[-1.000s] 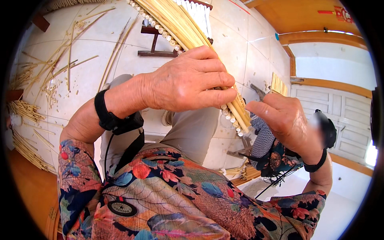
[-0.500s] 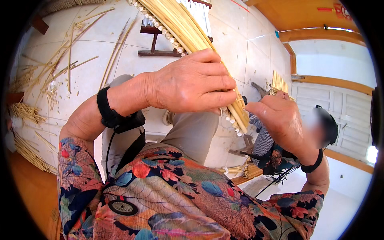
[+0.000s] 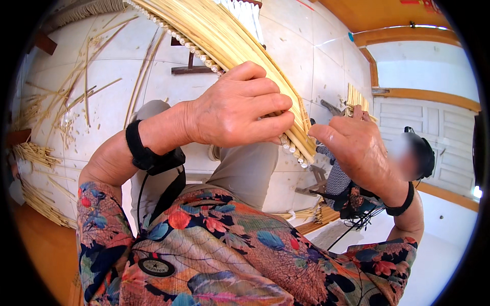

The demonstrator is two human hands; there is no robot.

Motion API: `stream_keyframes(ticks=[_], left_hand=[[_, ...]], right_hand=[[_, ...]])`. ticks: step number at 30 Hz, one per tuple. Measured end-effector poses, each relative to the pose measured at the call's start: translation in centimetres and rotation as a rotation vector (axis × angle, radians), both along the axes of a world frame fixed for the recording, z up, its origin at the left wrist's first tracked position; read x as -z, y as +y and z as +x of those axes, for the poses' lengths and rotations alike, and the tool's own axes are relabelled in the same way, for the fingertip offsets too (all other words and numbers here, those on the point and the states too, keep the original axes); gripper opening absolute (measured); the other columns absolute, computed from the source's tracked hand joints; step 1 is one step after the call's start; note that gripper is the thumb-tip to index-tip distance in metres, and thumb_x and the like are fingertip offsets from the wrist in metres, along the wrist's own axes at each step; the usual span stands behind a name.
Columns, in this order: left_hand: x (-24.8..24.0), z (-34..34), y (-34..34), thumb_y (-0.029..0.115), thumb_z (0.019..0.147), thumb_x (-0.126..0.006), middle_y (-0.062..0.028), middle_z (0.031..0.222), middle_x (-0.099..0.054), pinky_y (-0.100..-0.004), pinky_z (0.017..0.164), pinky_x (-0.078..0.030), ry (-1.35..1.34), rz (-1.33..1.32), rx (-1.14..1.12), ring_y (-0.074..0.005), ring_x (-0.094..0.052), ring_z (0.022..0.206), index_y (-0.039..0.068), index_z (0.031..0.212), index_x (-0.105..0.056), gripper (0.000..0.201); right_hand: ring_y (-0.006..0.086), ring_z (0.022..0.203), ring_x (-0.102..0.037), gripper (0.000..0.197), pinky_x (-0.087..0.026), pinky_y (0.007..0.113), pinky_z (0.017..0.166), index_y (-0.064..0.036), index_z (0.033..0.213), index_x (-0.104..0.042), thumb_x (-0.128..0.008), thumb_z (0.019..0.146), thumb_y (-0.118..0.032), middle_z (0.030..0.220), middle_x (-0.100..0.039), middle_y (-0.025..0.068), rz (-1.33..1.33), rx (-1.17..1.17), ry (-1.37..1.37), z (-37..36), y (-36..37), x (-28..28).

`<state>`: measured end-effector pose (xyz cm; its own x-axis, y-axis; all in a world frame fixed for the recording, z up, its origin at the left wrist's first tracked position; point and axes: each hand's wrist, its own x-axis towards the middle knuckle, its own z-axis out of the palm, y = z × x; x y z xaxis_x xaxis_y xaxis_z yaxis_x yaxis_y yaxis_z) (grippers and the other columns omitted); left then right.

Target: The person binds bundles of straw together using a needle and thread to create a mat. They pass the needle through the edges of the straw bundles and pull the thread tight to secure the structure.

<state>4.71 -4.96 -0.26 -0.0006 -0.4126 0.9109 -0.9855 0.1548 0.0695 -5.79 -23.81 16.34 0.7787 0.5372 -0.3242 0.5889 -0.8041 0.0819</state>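
Observation:
A mat of straw-coloured stalks (image 3: 240, 38) runs from the top of the view down to the middle, its pale round cut ends lined up along the left side. Wrapped over its near end is my left hand (image 3: 245, 109), fingers closed on the stalks and thumb mostly hidden. My right hand (image 3: 352, 148) is beside the mat's right edge, with its thumb reaching toward the outermost stalks and its fingers curled. What those fingers hold, if anything, cannot be made out. A thin binding shows along the mat's right edge.
Loose stalks (image 3: 87, 76) and broken bits lie on the tiled floor at left, with stalk piles (image 3: 43, 204) nearer. A dark wooden stand (image 3: 191, 69) is behind the mat. At right, another person (image 3: 408, 153) sits near a smaller stalk bundle (image 3: 357, 99).
The mat has tilted so that more of its broad face shows, spreading farther left at the top. My left hand has shifted slightly left; my right hand stays by the mat's edge.

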Motion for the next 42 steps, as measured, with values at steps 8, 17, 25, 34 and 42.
stream_keyframes(ticks=[8, 17, 25, 34, 42], left_hand=[[-0.1, -0.1, 0.0, 0.031, 0.081, -0.072, -0.0088, 0.098, -0.066, -0.0386, 0.077, -0.046, -0.013, 0.008, -0.004, -0.0226, -0.062, 0.084, 0.005, 0.098, -0.065, 0.033], [0.3, 0.2, -0.6, 0.028, 0.078, -0.072, -0.0088, 0.097, -0.066, -0.038, 0.077, -0.046, -0.017, -0.022, 0.002, -0.0221, -0.062, 0.084, 0.004, 0.097, -0.066, 0.032], [0.6, -0.5, -0.9, 0.028, 0.076, -0.074, -0.0093, 0.097, -0.066, -0.0378, 0.077, -0.047, -0.009, -0.039, -0.029, -0.0218, -0.062, 0.084, 0.004, 0.096, -0.067, 0.032], [-1.5, -0.3, -2.5, 0.02, 0.065, -0.079, -0.0081, 0.092, -0.063, -0.0357, 0.071, -0.045, 0.097, -0.017, -0.138, -0.0237, -0.061, 0.08, 0.003, 0.098, -0.064, 0.039], [-6.0, 1.4, -4.1, 0.009, 0.065, -0.081, -0.0111, 0.093, -0.064, -0.0394, 0.073, -0.049, 0.113, -0.053, -0.221, -0.0297, -0.061, 0.083, 0.003, 0.1, -0.061, 0.041]], right_hand=[[0.028, 0.072, -0.063, 0.025, -0.052, 0.038, 0.058, -0.0084, 0.097, -0.055, -0.062, 0.075, 0.0, 0.078, -0.053, 0.0081, 0.002, -0.02, 0.044, 0.4, -0.2, 0.1], [0.0301, 0.074, -0.064, 0.026, -0.053, 0.04, 0.061, -0.0015, 0.106, -0.051, -0.058, 0.081, -0.003, 0.079, -0.057, 0.0113, 0.11, 0.072, 0.046, 0.2, 0.4, 2.0], [0.0332, 0.075, -0.065, 0.038, -0.053, 0.041, 0.061, 0.0044, 0.12, -0.045, -0.056, 0.084, -0.003, 0.083, -0.063, 0.0159, 0.042, 0.13, 0.035, -0.4, 1.7, 3.2], [0.0311, 0.075, -0.064, 0.028, -0.052, 0.039, 0.063, 0.0001, 0.11, -0.058, -0.063, 0.082, 0.001, 0.084, -0.064, 0.0151, 0.128, 0.053, -0.512, 0.3, -0.8, 1.0], [0.0245, 0.067, -0.061, 0.006, -0.048, 0.03, 0.061, -0.0018, 0.092, -0.065, -0.066, 0.087, 0.0, 0.082, -0.062, 0.0133, 0.843, 0.407, -0.565, -6.0, -1.6, 7.9]])
